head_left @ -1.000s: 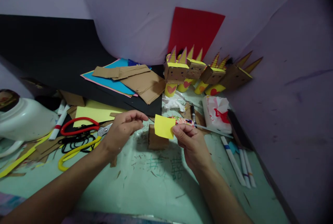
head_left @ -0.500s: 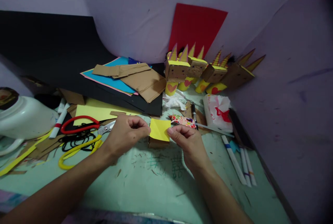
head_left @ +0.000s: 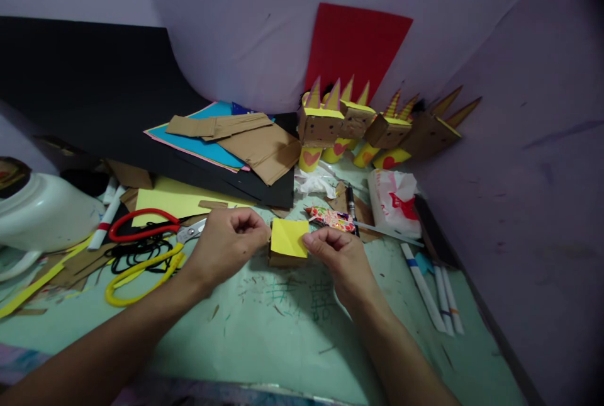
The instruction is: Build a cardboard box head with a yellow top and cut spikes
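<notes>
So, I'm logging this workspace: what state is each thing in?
Small brown cardboard box: top covered
Yellow square paper: lying over the box
Left hand: fingers curled
Right hand: touching the paper's edge
Red-and-yellow-handled metal scissors: handles apart, blades partly hidden
Black cord: loosely tangled
Red rectangular sheet: propped upright
White cylindrical markers: lying down

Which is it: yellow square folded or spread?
Spread: the yellow square shows one broad face over the cardboard box, right hand at its edge.

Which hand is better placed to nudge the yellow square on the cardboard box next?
Probably the right hand: its thumb is at the yellow square's right edge. The left hand is close to the opposite edge; contact there is unclear.
</notes>
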Available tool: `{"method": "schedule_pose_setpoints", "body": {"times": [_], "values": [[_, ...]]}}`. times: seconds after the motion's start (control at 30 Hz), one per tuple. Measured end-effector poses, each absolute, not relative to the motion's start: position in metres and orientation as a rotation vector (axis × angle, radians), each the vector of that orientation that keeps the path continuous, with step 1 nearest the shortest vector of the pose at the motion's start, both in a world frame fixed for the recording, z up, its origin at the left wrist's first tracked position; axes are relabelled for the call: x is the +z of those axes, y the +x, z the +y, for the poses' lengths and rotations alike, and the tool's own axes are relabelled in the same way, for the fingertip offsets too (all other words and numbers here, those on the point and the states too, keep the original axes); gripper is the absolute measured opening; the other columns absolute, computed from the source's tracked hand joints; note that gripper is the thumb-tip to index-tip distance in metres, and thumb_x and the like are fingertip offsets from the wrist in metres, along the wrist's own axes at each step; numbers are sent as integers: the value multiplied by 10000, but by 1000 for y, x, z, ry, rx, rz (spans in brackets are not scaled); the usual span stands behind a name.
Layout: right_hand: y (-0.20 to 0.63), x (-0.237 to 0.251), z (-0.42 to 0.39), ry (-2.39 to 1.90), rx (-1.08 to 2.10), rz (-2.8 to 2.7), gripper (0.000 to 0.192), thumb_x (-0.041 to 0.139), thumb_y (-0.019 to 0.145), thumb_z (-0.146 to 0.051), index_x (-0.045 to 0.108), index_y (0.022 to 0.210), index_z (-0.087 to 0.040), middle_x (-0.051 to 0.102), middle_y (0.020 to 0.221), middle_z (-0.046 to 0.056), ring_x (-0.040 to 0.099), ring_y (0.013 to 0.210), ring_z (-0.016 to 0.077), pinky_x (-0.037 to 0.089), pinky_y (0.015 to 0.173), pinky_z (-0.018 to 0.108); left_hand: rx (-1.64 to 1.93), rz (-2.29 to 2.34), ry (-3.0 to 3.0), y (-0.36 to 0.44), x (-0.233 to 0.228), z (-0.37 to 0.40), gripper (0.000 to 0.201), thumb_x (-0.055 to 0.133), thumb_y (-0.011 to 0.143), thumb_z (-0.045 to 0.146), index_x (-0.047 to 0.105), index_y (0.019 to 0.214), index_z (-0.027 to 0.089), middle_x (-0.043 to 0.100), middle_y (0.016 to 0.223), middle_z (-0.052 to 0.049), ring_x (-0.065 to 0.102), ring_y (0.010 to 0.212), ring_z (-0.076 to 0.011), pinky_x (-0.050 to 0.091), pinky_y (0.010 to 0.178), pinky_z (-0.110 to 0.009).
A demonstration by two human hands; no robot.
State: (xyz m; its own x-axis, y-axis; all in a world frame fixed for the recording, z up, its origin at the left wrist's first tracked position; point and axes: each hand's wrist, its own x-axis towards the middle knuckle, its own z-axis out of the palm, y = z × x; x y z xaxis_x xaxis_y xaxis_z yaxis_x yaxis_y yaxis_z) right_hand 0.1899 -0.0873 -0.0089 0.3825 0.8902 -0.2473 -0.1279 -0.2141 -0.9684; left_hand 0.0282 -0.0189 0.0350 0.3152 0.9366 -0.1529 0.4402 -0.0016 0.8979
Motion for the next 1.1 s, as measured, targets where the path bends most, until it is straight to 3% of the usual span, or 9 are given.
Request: {"method": "schedule_pose_setpoints", "body": {"times": [0.1,0.3,0.57,0.73,1.1], "values": [[189,-10,-88,-1503,1096,-698,266,780,566,-386,652,543,-154,566,507,-14,415,496,92,303,483,223,696,1210,1655,23,32,-16,129,533,568,256,562,658,168,492,577,28,434,549,-117,353,497,-225],[187,-7,-89,-1518,1102,-646,268,796,536,-375,654,539,-148,573,511,-12,430,509,95,315,497,224,475,1109,1760,14,24,-10,481,441,506,150,533,975,200,457,629,53,406,496,-107,303,438,-208],[184,-4,-87,-1573,1042,-616,273,800,484,-365,629,491,-152,545,443,-28,399,438,78,285,444,211,489,1070,1602,15,21,-11,419,552,660,293,507,1065,198,471,652,45,421,544,-122,325,481,-227],[183,-4,-87,-1587,1019,-614,255,795,484,-342,625,482,-152,537,430,-36,390,423,71,286,431,205,475,1087,1666,22,16,-18,512,601,714,430,472,1139,175,436,643,54,439,592,-138,348,536,-252],[182,-8,-87,-1614,979,-611,300,837,421,-320,587,474,-163,469,367,-69,326,369,56,247,393,199,469,1100,1701,28,13,-20,467,580,731,355,457,1134,154,416,610,73,430,547,-128,349,523,-250]]}}
